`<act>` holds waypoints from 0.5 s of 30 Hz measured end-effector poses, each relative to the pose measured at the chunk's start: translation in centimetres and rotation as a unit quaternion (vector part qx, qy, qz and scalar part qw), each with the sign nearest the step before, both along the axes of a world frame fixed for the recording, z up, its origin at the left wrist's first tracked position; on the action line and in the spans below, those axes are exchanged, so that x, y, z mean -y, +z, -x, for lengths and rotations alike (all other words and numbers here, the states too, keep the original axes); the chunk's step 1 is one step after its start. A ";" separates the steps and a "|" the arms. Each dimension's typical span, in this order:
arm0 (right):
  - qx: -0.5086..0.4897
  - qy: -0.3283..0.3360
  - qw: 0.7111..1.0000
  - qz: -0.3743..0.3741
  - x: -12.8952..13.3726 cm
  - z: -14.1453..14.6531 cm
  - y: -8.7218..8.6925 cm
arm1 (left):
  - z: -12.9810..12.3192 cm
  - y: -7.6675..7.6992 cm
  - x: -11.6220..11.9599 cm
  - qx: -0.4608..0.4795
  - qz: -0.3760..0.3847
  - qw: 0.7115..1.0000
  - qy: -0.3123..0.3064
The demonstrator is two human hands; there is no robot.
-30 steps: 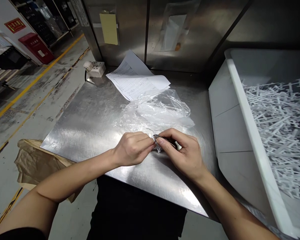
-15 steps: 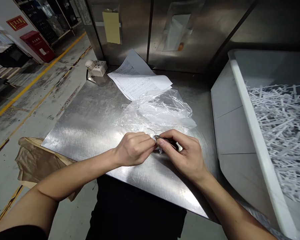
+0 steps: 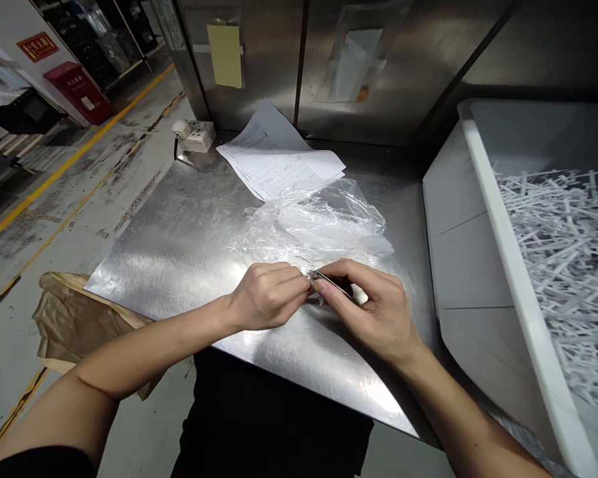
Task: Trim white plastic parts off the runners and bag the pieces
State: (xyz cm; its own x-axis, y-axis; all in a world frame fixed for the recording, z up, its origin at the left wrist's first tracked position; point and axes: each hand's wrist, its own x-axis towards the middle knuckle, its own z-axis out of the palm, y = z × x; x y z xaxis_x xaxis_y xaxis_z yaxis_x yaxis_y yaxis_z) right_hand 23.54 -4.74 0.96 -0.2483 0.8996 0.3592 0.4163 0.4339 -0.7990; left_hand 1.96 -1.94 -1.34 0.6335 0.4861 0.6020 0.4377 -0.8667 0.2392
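Observation:
Over the front of the steel table, my two hands meet at the fingertips. My right hand [image 3: 373, 302] is closed around a nail clipper [image 3: 333, 281], a small shiny metal tool whose tip points left at my other fingers. Pinched closed, my left hand [image 3: 272, 295] grips a small whitish piece [image 3: 306, 271] at the clipper's tip; most of it is hidden by the fingers. Just beyond both hands lies a crumpled clear plastic bag [image 3: 323, 216], with whitish contents blurred by glare.
Printed sheets [image 3: 279, 159] lie behind the bag, near a power strip [image 3: 197, 136] at the table's back left. A large white bin [image 3: 498, 219] on the right holds many thin white plastic pieces [image 3: 573, 265]. Brown paper packaging [image 3: 80, 318] stands beside the table's left edge.
The clipper has tilted slightly in my right hand, showing a thin bright edge instead of its darker side. My left hand keeps its pinch in nearly the same place.

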 end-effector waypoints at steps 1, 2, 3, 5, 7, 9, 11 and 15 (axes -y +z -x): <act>-0.003 -0.001 1.000 0.002 0.0 0.0 0.0 | 0.0 0.0 0.0 0.000 -0.004 1.000 0.001; -0.007 -0.001 1.000 0.003 0.0 0.1 0.0 | 0.0 0.0 0.0 0.000 -0.009 1.000 0.003; -0.012 -0.003 1.000 0.005 0.1 0.1 0.0 | 0.0 0.0 0.0 0.000 -0.014 1.000 0.005; -0.022 -0.010 1.000 0.012 0.2 0.2 0.0 | 0.0 0.1 0.0 -0.003 -0.026 1.000 0.009; -0.030 -0.018 0.999 0.022 0.2 0.3 -0.1 | -0.1 0.1 0.0 -0.010 -0.040 0.999 0.014; -0.035 -0.023 0.999 0.035 0.3 0.4 -0.1 | -0.2 0.2 0.0 -0.019 -0.053 0.998 0.018; -0.039 -0.028 0.997 0.054 0.2 0.5 -0.1 | -0.3 0.2 0.1 -0.023 -0.057 0.998 0.020; -0.061 -0.049 0.988 0.131 -0.1 0.7 -0.3 | -0.5 0.2 0.2 -0.034 -0.049 0.998 0.022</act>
